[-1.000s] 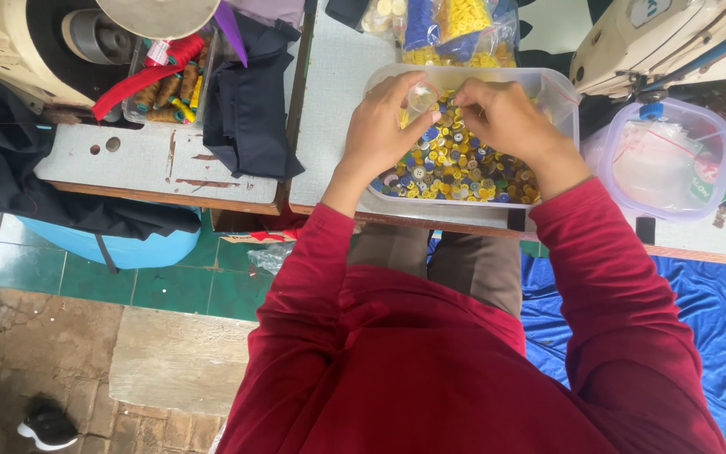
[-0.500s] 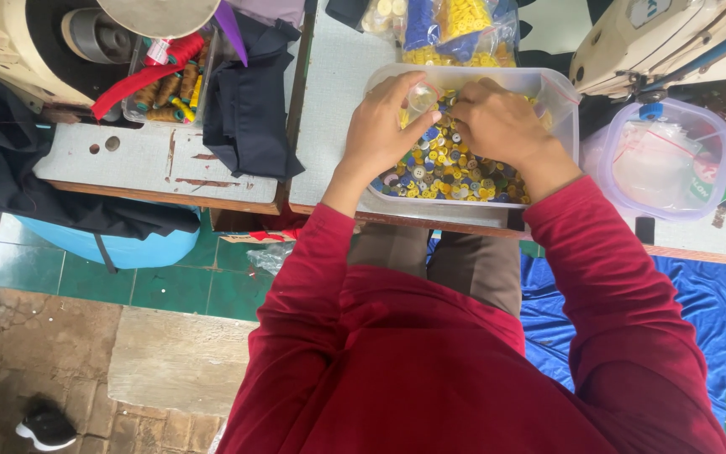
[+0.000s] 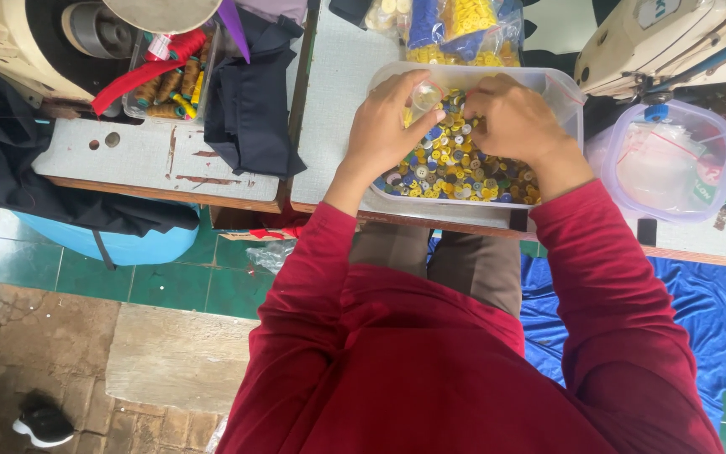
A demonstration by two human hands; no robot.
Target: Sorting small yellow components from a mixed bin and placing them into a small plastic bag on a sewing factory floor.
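A clear plastic tub (image 3: pixel 566 88) on the table holds a heap of mixed buttons (image 3: pixel 455 164), mostly yellow, blue and white. Both my hands are over it. My left hand (image 3: pixel 386 126) pinches a small clear plastic bag (image 3: pixel 424 95) at its upper edge. My right hand (image 3: pixel 510 118) rests curled over the buttons just right of the bag, fingertips toward it; what they hold is hidden. My red sleeves (image 3: pixel 607 277) reach down to my lap.
Bags of yellow and blue buttons (image 3: pixel 464 29) lie behind the tub. A round clear container (image 3: pixel 674 160) stands right, under a sewing machine (image 3: pixel 674 42). Dark cloth (image 3: pixel 249 101) and a box of thread spools (image 3: pixel 170 80) lie left. Blue fabric (image 3: pixel 716 328) covers the floor.
My hands have shifted slightly within the tub and stay close together around the small bag. Nothing else has moved.
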